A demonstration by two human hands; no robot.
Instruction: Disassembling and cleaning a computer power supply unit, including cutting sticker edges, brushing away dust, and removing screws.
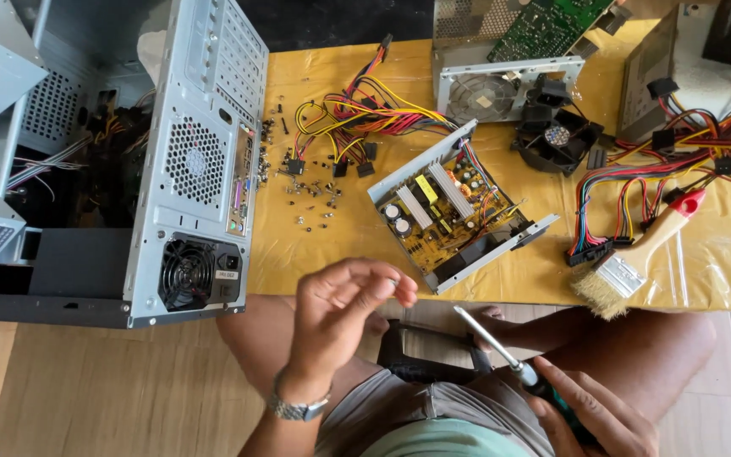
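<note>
My left hand [344, 309] is raised over my lap with thumb and fingertips pinched together on something very small, perhaps a screw; I cannot make it out. My right hand [590, 410] grips a screwdriver [501, 351] by its dark green handle, the shaft pointing up and left. Just beyond my knees lies an opened power supply [450, 207] with its yellow circuit board showing, on a yellow sheet [298, 245]. Several loose screws [310, 190] are scattered between it and the computer case [196, 161].
The grey computer case lies on its side at left, rear panel and fan facing me. A bundle of coloured cables [365, 114], a second power supply [501, 89], a black fan [556, 135], more wiring [678, 165] and a brush [636, 258] sit farther out and right.
</note>
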